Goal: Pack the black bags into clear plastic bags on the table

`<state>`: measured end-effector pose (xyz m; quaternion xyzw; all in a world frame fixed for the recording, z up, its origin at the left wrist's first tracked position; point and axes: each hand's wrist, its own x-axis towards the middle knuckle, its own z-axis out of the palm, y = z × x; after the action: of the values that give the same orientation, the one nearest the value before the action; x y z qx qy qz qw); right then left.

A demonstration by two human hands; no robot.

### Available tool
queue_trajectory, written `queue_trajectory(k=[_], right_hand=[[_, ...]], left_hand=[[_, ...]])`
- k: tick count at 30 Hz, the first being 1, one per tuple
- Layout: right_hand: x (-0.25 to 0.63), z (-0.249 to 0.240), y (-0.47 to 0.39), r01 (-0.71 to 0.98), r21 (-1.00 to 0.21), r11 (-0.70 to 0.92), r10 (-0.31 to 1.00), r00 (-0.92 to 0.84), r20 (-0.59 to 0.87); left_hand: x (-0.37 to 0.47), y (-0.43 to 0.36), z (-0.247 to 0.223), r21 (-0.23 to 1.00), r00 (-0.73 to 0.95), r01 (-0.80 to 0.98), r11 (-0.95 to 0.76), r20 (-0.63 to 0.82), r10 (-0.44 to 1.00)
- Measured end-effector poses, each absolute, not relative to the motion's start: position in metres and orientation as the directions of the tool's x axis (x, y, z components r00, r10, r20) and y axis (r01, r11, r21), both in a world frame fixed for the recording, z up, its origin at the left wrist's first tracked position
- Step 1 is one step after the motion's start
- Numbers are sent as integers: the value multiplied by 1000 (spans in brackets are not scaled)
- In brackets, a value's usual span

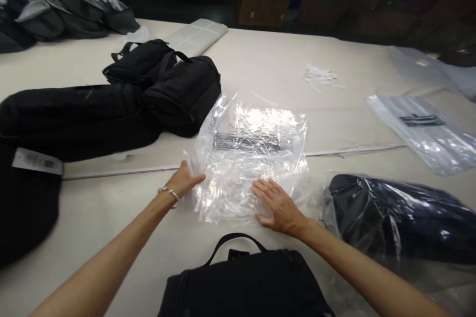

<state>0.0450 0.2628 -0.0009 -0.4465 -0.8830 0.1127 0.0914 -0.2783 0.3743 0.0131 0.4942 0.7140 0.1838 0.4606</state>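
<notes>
The pale table (267,64) spans the view, with black bags (74,119) grouped from nine to eleven o'clock of the clear plastic bags (238,168), the nearest upright one coming close to their upper left edge. A dark bag in clear film (405,218) lies at four o'clock, and a black handled bag (245,285) sits at six, its loop handle just short of the plastic's near edge. The clear plastic bags lie flat on the table at the centre, between the two hands; they are glossy and crinkled, with uneven edges and a band of dark print across the upper half. The right hand (278,208) rests on their near right part at five o'clock, palm down, fingers together and thumb apart. The left hand (183,181) is at their left edge at eight o'clock, thumb spread away from the fingers and reaching inward; whether film lies between them, I cannot tell. Tabletop shows between the plastic and the flat printed bag (424,131) at two o'clock, and beyond it toward twelve. White strips (322,77) lie at one o'clock, and a bracelet (169,192) circles the left wrist.
</notes>
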Motion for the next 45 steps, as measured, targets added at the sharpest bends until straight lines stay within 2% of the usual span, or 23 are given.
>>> queue_trajectory(k=[3,6,12,17,21,23,24,25,27,29,31,34,39,42,45], right_hand=[[54,-13,285,802,-224,554,832,-540,124],[66,-12,331,848,-144,510,860,-501,98],[110,6,409,953,-34,300,950,-295,104],[127,22,424,982,-86,168,979,-157,127],[118,46,415,986,-140,85,980,-57,189],[103,58,405,987,-148,60,975,-26,220],[93,62,398,987,-148,65,974,-31,225],[82,64,390,986,-145,85,974,-51,222],[58,61,369,974,-143,176,971,-148,186],[40,50,339,946,-139,294,946,-267,184],[36,37,303,918,-115,379,904,-341,256],[66,16,247,948,-72,309,919,-278,279],[164,-15,197,978,23,208,936,-206,285],[219,-28,190,986,68,149,938,-163,307],[270,-31,187,993,82,87,950,-107,294]], left_hand=[[-230,384,-5,752,-71,471,460,-488,870],[-178,403,-19,800,-76,369,473,-482,873],[-101,463,-26,891,-161,154,427,-403,901],[-120,476,-19,893,-195,203,402,-365,910],[-171,448,16,882,-188,318,348,-301,935],[-194,427,38,880,-165,433,194,-134,977],[-202,416,47,829,-77,559,0,52,996],[-208,407,54,755,51,626,-196,211,976],[-210,390,61,586,348,632,-507,371,861],[-203,378,61,502,578,569,-651,319,751],[-195,369,58,467,690,571,-676,174,703],[-190,360,54,430,698,651,-626,-14,716],[-181,349,65,337,678,721,-605,-161,718],[-152,347,74,303,685,723,-621,-189,704],[-104,349,81,310,727,674,-671,-118,676]])
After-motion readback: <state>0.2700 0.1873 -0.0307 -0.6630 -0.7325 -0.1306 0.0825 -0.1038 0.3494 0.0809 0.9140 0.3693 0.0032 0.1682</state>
